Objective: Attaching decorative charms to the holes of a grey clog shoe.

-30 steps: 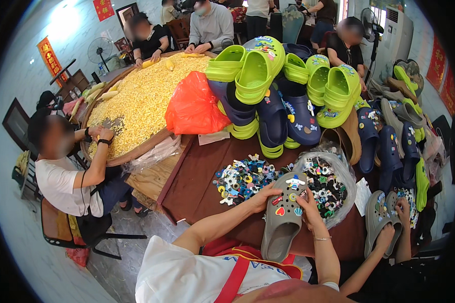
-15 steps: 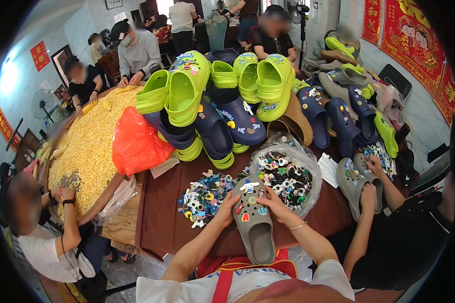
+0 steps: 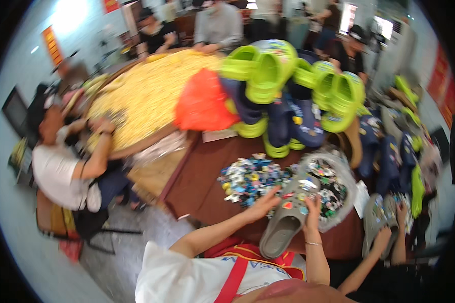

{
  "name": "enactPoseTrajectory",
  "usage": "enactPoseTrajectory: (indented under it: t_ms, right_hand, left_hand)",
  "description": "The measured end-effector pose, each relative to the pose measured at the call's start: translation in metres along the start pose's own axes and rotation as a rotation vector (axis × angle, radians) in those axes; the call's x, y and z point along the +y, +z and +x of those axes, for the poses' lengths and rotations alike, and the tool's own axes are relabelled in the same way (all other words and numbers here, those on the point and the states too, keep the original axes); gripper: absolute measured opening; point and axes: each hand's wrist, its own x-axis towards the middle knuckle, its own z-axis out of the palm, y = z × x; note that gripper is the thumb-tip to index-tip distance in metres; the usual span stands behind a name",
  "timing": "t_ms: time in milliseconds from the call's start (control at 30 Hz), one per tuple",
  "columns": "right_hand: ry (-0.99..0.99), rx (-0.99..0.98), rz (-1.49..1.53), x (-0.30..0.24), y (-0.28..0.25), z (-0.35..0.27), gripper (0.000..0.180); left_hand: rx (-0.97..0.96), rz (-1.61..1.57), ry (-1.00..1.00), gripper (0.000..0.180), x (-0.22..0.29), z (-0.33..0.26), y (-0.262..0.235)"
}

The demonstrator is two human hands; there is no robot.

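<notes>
A grey clog with several colourful charms on its upper is tilted in front of me, heel toward my body. My right hand grips its right side. At its left edge is my left hand, blurred, fingers stretched out beside the upper; whether they touch it is hard to tell. Just beyond that hand lies a loose heap of small blue, white and yellow shoe charms. Past the clog's toe, a clear plastic bag holds many more charms, mostly black, white and green.
Lime green clogs and navy clogs are piled at the table's back. A red plastic bag stands beside a large tray of yellow corn kernels, where other people work. On my right, a co-worker's hands hold grey clogs.
The view has swung left, so the scene sits further right and looks blurred. The clog has tilted, and my left hand has loosened from its side while the right keeps its grip.
</notes>
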Motion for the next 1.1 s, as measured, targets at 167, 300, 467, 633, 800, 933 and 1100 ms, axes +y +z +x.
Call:
enactPoseTrajectory:
  t_ms: [167, 300, 467, 633, 800, 933, 1100]
  right_hand:
    - [-0.068, 0.048, -0.065, 0.01, -0.007, 0.012, 0.058]
    - [-0.03, 0.065, -0.067, 0.009, 0.004, 0.013, 0.07]
    - [-0.009, 0.027, -0.067, 0.01, 0.004, 0.012, 0.073]
    - [-0.016, 0.059, -0.05, 0.007, 0.008, 0.006, 0.074]
    - [-0.029, 0.071, -0.024, 0.009, 0.008, 0.003, 0.07]
    - [-0.092, 0.013, -0.025, 0.009, 0.008, 0.004, 0.063]
    - [-0.113, 0.041, -0.04, 0.018, 0.004, 0.009, 0.055]
  left_hand:
    - [0.015, 0.298, 0.179, 0.066, -0.014, -0.033, 0.027]
    - [0.136, 0.495, 0.253, 0.068, -0.031, -0.052, 0.034]
    - [0.134, 0.551, 0.263, 0.071, -0.031, -0.053, 0.03]
    - [0.146, 0.544, 0.279, 0.07, -0.03, -0.055, 0.031]
    - [0.168, 0.547, 0.302, 0.069, -0.033, -0.056, 0.033]
    - [0.147, 0.536, 0.311, 0.071, -0.034, -0.056, 0.032]
    - [0.148, 0.566, 0.327, 0.073, -0.029, -0.057, 0.03]
